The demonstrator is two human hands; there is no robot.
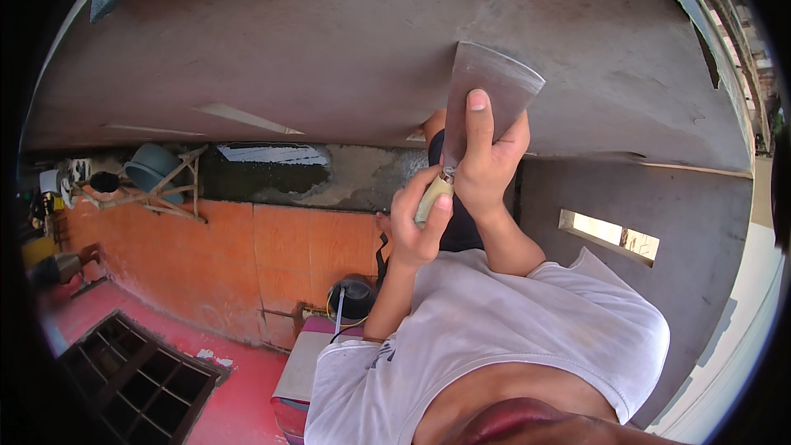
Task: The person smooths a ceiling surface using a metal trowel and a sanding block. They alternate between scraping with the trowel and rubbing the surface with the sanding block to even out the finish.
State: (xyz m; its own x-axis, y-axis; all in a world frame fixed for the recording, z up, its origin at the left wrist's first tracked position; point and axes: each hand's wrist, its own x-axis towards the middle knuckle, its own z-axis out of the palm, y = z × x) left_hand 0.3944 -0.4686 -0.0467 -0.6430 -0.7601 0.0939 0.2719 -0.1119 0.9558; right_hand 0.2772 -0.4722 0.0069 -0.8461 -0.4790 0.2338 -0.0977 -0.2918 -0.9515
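A putty knife with a wide, flared metal blade (pixel 488 74) and a pale handle (pixel 435 198) is held up in front of a grey plastered wall (pixel 329 41). My left hand (pixel 416 218) is closed around the handle, its thumb along it. Higher up, my right hand (pixel 486 152) grips the blade, thumb flat on the near face and fingers behind, partly hidden. The blade's broad end points up at the wall; whether it touches the surface I cannot tell.
Slot openings pierce the wall, one at right (pixel 610 237). Below lies an orange tiled floor (pixel 222 247). A grey-blue tub (pixel 152 169) sits by a wooden stand at left. A black bucket (pixel 353 297) is near my left elbow. A dark window grille (pixel 140 379) fills the lower left.
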